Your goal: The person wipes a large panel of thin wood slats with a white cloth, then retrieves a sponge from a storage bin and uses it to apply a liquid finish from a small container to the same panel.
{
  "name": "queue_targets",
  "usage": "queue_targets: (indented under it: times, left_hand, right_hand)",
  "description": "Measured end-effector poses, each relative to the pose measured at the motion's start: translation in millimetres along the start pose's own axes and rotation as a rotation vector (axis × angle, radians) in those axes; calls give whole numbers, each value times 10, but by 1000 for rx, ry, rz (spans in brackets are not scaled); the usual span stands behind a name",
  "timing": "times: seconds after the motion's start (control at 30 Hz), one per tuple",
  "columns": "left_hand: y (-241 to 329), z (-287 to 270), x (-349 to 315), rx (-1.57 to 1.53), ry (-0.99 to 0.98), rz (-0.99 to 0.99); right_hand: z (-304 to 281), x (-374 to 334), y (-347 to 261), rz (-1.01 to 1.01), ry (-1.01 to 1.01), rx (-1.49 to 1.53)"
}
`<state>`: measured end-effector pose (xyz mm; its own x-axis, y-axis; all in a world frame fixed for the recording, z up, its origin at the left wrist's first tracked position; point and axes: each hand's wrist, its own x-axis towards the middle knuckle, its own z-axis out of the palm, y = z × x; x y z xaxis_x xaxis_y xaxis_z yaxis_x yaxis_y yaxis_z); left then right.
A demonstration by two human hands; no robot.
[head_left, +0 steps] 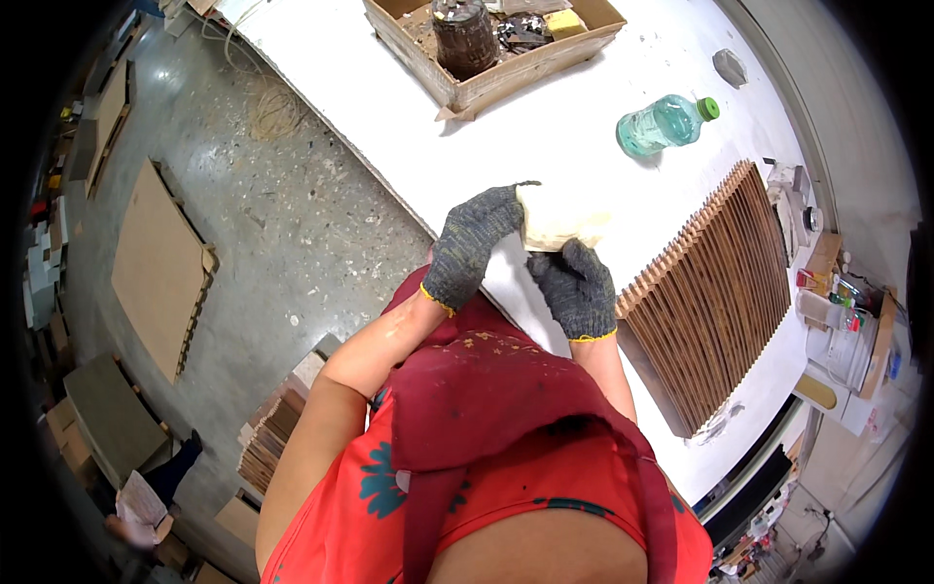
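Over the near edge of the white table (467, 156) I hold a cream-coloured, block-shaped piece (564, 216), which looks like a sponge or folded pad. My left hand (469, 243), in a dark grey knit glove with a yellow cuff, grips its left side. On its lower edge is my right hand (576, 287), gloved the same way, with the thumb against the piece. The fingers behind it are hidden. Just right of my right hand lies a row of thin brown wooden strips (715, 292), packed closely side by side.
A cardboard tray (530, 80) at the far side holds a dark-stained jar (464, 41) and a yellow block (564, 24). A green-capped bottle (662, 128) lies to its right. On the floor at left is a flat brown board (161, 268). A person's leg (178, 467) shows lower left.
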<state>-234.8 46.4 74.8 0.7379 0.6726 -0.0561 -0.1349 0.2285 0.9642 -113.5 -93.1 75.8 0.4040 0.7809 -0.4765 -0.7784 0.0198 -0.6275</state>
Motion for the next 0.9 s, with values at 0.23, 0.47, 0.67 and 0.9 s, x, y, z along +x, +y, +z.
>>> queue_targets:
  times: [0.23,0.47,0.67,0.9]
  left_hand:
    - [-306,-214,-45,24,50,14]
    - [-96,-38,17,-288,-65,-290]
    - [-158,3,75,-220,38,-149]
    - [-193,110,40,-220,-2,-32]
  right_hand:
    - [65,52,-249,-546,280,-774]
    - [-39,118,-227,-568,-118,-966]
    - [2,117,-231,-519,-70,-821]
    - [165,54,-175,-224,144,-195]
